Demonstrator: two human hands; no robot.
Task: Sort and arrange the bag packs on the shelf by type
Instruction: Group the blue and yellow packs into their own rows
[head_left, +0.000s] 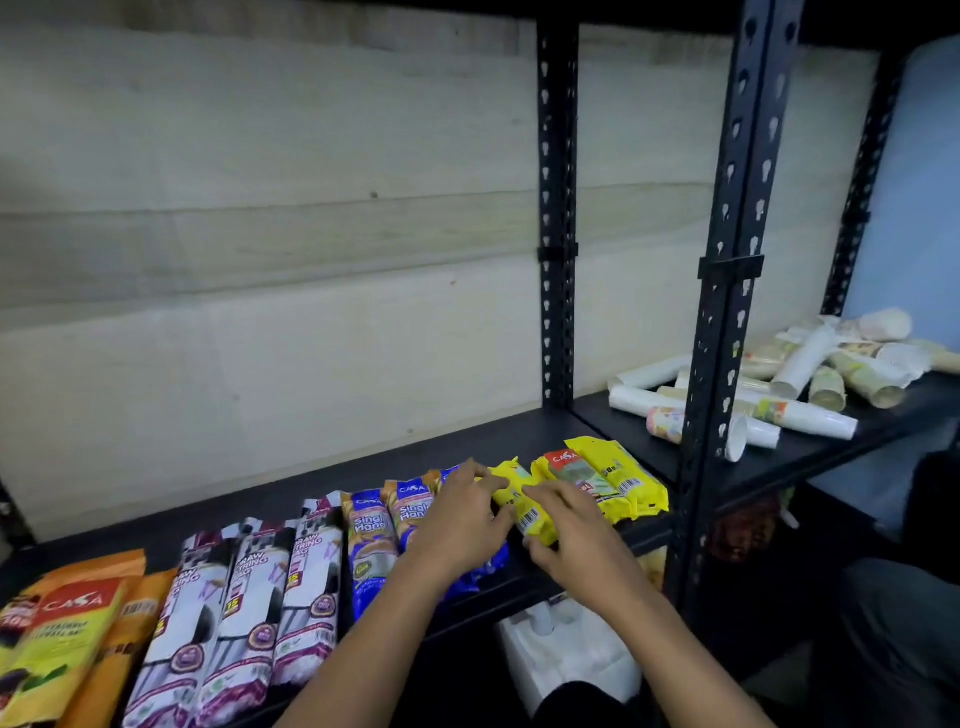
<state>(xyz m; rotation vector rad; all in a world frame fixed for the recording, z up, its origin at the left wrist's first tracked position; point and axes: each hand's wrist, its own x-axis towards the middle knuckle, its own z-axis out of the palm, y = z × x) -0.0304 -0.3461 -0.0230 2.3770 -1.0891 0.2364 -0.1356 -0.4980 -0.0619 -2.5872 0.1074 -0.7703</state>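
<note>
Gripping the yellow pack (524, 506) by its near end in our right hand (576, 535), we rest our left hand's (462, 514) spread fingers on its far end, on the black shelf (467, 447), other yellow packs (605, 480) just right of the grip, blue packs (369, 540) left, then 3 white drawstring packs (249, 603) and orange packs (78, 623).

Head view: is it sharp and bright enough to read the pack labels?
Head view: dim, no glare; labels on the draw-string packs read clearly; left hand and right hand look slightly blurred at the yellow pack, its barcode visible; the head view's wide angle bows the shelf upright; below the packs lies deep shadow.
</note>
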